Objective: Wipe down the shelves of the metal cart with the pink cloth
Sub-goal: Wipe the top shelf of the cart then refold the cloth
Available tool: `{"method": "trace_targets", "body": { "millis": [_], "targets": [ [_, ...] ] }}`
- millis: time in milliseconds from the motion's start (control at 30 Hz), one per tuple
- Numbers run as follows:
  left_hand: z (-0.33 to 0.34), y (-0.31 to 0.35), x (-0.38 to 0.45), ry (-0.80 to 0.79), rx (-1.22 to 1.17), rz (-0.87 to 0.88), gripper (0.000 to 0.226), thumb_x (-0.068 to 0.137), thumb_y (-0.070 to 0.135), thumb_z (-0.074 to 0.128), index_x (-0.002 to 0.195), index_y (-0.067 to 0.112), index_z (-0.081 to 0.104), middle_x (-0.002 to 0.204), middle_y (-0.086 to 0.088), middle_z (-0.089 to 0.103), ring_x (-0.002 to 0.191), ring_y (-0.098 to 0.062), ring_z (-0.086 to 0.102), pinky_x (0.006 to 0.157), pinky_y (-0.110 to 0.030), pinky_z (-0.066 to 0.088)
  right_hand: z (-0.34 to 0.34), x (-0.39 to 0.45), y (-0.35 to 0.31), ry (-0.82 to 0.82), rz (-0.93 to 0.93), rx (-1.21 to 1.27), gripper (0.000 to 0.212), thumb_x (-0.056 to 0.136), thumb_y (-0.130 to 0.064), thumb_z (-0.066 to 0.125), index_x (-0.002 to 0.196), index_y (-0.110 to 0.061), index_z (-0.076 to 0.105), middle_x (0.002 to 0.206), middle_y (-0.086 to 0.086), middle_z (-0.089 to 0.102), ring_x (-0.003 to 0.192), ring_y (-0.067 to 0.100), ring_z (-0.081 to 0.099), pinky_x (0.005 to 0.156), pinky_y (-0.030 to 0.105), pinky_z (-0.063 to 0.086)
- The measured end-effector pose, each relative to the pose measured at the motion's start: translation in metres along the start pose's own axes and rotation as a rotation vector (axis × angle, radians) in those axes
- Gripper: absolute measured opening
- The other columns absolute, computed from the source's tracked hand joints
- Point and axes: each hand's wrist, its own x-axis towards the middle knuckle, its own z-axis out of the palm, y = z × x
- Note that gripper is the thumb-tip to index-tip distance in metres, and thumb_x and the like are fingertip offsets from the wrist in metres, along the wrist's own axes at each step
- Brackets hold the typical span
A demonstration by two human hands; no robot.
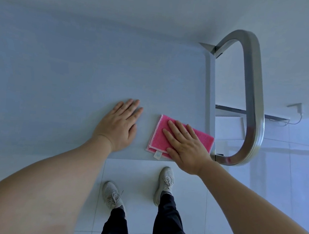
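Flat pale-grey smooth metal cart top shelf (79, 69) w/ curved brushed-steel tube handle (254, 99) beyond the right hand (186, 147). Folded pink rectangular fuzzy cloth (159, 136), pale edging, white tag, lies near shelf's front-right corner under that hand's flat, straight fingers. Left hand (119, 125) flat on bare shelf just beside cloth, holding nothing.

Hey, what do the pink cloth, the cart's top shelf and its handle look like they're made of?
Pink cloth: likely microfibre or a similar woven fabric, going by its nubby texture, pale stitched edging and small white tag.
Top shelf: smooth, matte, pale grey sheet, probably brushed metal, with a raised rim.
Handle: bent tube, probably stainless steel, with a dull sheen and soft highlights along the curve.
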Motion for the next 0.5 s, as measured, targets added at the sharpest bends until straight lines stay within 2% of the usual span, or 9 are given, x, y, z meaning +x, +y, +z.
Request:
{"method": "trace_targets", "body": {
  "millis": [133,233,333,500],
  "targets": [
    [0.0,-0.001,0.001,-0.008,0.001,0.004,0.058,0.087,0.028,0.025,0.138,0.005,0.04,0.149,-0.015,0.032,0.139,-0.031,0.027,0.115,-0.044,0.019,0.002,0.004,0.004,0.07,0.098,0.045,0.056,0.095,-0.053,0.006,0.146,-0.034,-0.009,0.155,-0.007,-0.01,0.143,0.014,-0.014,0.117,0.039,-0.006],
    [0.0,-0.001,0.001,-0.003,-0.004,0.012,0.058,0.087,0.027,0.026,0.138,0.004,0.04,0.148,-0.016,0.032,0.138,-0.031,0.028,0.115,-0.044,0.019,0.001,0.014,0.012,0.116,0.183,0.065,0.057,0.095,-0.052,0.011,0.147,-0.032,-0.002,0.156,-0.007,-0.005,0.144,0.015,-0.006,0.117,0.041,0.0],
    [0.001,-0.001,0.002,0.007,-0.006,0.013,0.057,0.087,0.026,0.027,0.137,0.004,0.041,0.147,-0.016,0.034,0.137,-0.031,0.029,0.115,-0.044,0.02,-0.008,0.036,0.034,0.149,0.291,0.052,0.059,0.094,-0.051,0.012,0.148,-0.029,0.006,0.157,-0.003,0.002,0.145,0.021,0.004,0.116,0.041,0.0],
    [0.003,-0.002,0.004,0.012,0.002,0.019,0.056,0.087,0.026,0.028,0.137,0.005,0.042,0.147,-0.015,0.035,0.137,-0.031,0.03,0.114,-0.045,0.021,-0.028,0.086,0.071,0.222,0.437,0.057,0.059,0.095,-0.05,0.014,0.148,-0.028,0.006,0.158,0.001,0.004,0.145,0.022,0.003,0.115,0.041,-0.001]
  ]
}}
